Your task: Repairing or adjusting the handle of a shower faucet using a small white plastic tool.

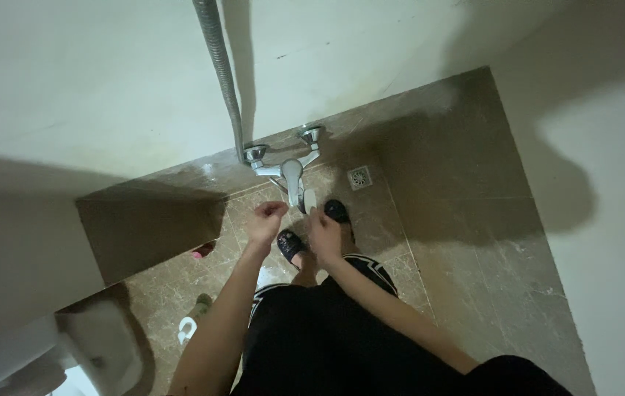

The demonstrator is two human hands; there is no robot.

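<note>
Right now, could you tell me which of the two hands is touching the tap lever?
The right hand: its fingers meet the tap lever at its tip, while the left hand hangs curled beside it, apart.

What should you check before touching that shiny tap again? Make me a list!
1. Right hand close to the tap: ok, it sits just below the lever tip.
2. Left hand free: cannot tell, its fingers are curled and whatever is inside is hidden.
3. Hose joined to the tap: ok, it runs down the wall to the left fitting.
4. Floor drain uncovered: ok, the square grate shows beside the tap.
5. Feet steady: ok, both dark slippers are flat on the tiles.
6. Water running: cannot tell, the picture is too dim.
</note>
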